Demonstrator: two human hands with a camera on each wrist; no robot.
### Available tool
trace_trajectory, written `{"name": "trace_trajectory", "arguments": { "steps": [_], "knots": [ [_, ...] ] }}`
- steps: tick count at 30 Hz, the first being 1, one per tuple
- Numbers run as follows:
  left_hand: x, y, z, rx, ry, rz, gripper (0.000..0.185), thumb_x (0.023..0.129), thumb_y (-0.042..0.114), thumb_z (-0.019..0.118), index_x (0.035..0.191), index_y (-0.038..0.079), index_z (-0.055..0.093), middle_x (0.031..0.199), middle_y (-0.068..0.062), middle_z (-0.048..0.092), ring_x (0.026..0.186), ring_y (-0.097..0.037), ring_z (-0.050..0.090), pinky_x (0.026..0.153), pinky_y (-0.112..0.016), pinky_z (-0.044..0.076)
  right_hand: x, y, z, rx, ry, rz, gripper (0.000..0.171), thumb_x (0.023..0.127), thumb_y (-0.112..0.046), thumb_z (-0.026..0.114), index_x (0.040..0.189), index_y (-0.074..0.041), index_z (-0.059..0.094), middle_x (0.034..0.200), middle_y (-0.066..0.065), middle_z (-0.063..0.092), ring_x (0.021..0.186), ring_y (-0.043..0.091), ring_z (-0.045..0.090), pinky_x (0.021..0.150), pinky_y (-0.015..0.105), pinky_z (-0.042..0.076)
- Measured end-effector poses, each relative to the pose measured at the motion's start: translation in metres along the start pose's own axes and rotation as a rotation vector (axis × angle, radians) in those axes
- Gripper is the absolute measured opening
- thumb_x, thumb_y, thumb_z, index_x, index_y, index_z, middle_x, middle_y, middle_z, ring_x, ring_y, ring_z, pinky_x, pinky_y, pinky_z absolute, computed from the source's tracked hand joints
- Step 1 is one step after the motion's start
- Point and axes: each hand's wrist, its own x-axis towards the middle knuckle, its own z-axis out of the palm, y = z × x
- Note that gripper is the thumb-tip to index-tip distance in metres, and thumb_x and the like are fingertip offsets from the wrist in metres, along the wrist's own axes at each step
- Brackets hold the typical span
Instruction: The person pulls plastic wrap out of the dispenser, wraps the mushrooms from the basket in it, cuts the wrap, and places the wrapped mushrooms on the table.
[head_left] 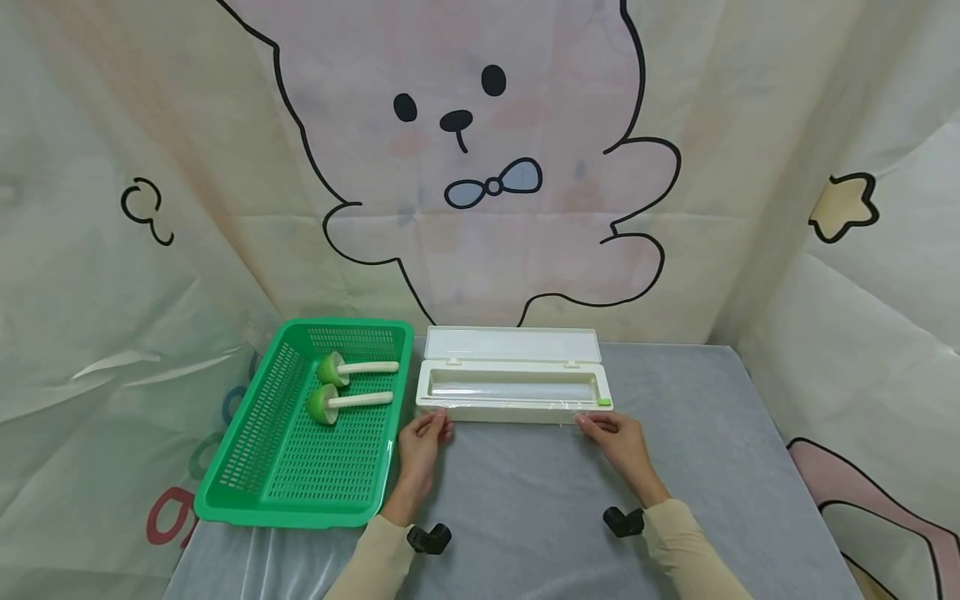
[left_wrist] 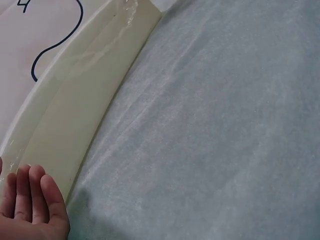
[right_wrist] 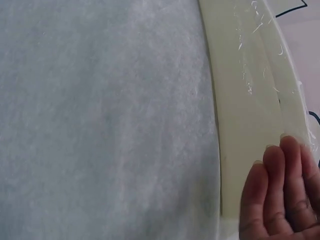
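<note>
A cartoon-printed curtain (head_left: 525,250) backs the grey-covered bench (head_left: 712,450), where the box (head_left: 602,383) lies towards the rear, right of a green basket (head_left: 300,512). At the box's front, the left hand (head_left: 422,446) pinches one end of the film (head_left: 555,407) and the right hand (head_left: 622,444) the other. Both hands would do best level, pulling evenly, so the film runs square and taut without clinging to itself. It is clear and glossy, creased in places; the box is cream, its white lid (head_left: 517,343) tipped back.
</note>
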Motion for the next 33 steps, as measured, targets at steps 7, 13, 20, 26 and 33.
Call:
{"name": "trace_trajectory", "arguments": {
  "steps": [7, 13, 20, 26, 33],
  "knots": [
    [0.0, 0.001, -0.001, -0.002, 0.005, -0.006, 0.022, 0.101, 0.011, 0.064, 0.11, -0.009, 0.062, 0.092, -0.013, 0.073, 0.084, -0.019, 0.07, 0.075, -0.029, 0.059, 0.003, 0.001, 0.005, 0.073, -0.038, 0.068, 0.039, 0.092, -0.024, 0.078, 0.109, 0.01, 0.07, 0.089, 0.009, 0.075, 0.078, 0.011, 0.068, 0.073, 0.027, 0.058],
    [-0.001, 0.002, 0.002, -0.005, 0.015, 0.056, 0.018, 0.098, 0.003, 0.066, 0.108, -0.012, 0.065, 0.091, -0.014, 0.073, 0.08, -0.016, 0.071, 0.075, -0.031, 0.06, 0.005, -0.001, 0.008, 0.131, -0.055, 0.063, 0.029, 0.097, -0.012, 0.07, 0.11, 0.013, 0.068, 0.089, 0.014, 0.075, 0.079, 0.017, 0.071, 0.074, 0.032, 0.06],
    [-0.007, 0.008, 0.008, 0.007, -0.008, 0.134, 0.013, 0.095, 0.0, 0.069, 0.1, -0.012, 0.069, 0.089, -0.018, 0.074, 0.078, -0.019, 0.072, 0.08, -0.042, 0.06, 0.003, -0.011, 0.004, 0.14, -0.06, 0.03, 0.031, 0.1, -0.015, 0.068, 0.11, 0.014, 0.067, 0.09, 0.013, 0.074, 0.08, 0.018, 0.071, 0.078, 0.036, 0.06],
    [-0.008, 0.013, 0.007, -0.036, -0.024, 0.108, 0.015, 0.098, 0.002, 0.064, 0.099, -0.013, 0.068, 0.09, -0.021, 0.073, 0.079, -0.023, 0.073, 0.082, -0.045, 0.059, 0.001, -0.013, -0.001, 0.124, -0.07, 0.043, 0.032, 0.101, -0.016, 0.066, 0.113, 0.014, 0.066, 0.093, 0.014, 0.075, 0.084, 0.02, 0.072, 0.081, 0.039, 0.059],
    [-0.008, 0.019, 0.005, 0.022, -0.012, 0.041, 0.041, 0.102, 0.031, 0.064, 0.1, -0.009, 0.07, 0.091, -0.018, 0.073, 0.081, -0.023, 0.072, 0.078, -0.038, 0.06, 0.0, -0.01, -0.002, 0.123, -0.083, 0.063, 0.033, 0.1, -0.017, 0.067, 0.115, 0.012, 0.067, 0.093, 0.011, 0.075, 0.083, 0.017, 0.072, 0.081, 0.038, 0.059]
  ]
}}
